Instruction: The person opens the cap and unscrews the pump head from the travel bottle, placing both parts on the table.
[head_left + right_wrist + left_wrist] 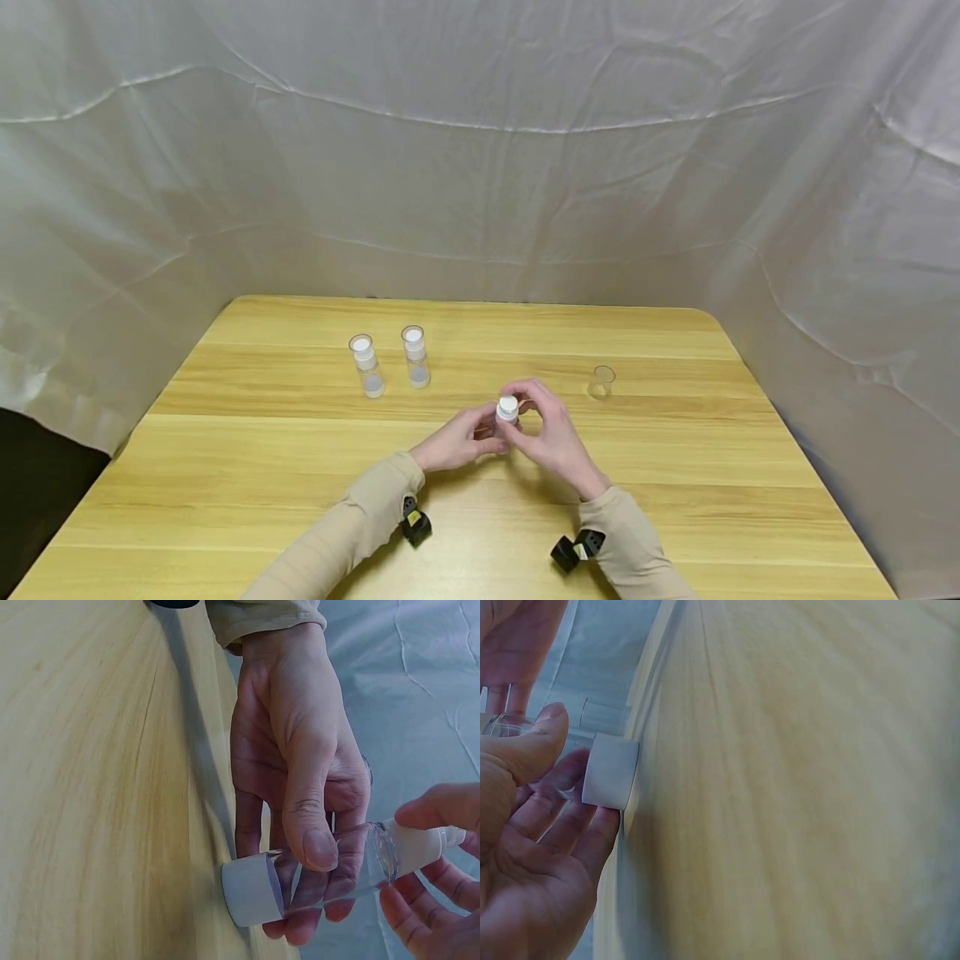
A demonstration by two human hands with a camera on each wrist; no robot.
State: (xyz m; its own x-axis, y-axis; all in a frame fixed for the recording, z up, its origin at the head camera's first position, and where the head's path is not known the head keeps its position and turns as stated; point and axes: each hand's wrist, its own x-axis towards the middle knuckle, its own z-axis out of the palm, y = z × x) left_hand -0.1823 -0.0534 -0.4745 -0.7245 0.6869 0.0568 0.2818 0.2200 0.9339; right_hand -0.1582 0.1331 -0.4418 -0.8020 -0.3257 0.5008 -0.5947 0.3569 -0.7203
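A clear spray bottle with a white base [251, 891] and a white pump top [507, 407] stands in front of me. My left hand [461, 440] grips its clear body [345, 874], thumb on one side and fingers round the other. At the top, my right hand [553, 437] pinches the white collar [417, 846] between thumb and fingers. In the left wrist view, the left fingers [577, 832] lie along the bottle just over its white base, close to the table. A clear cap [602, 382] sits apart on the table to the right.
Two similar bottles, one at the left [367, 367] and another [416, 357] beside it, stand upright with clear caps over their white tops. The wooden table [300, 500] ends at a grey curtain [480, 183] at the back and sides.
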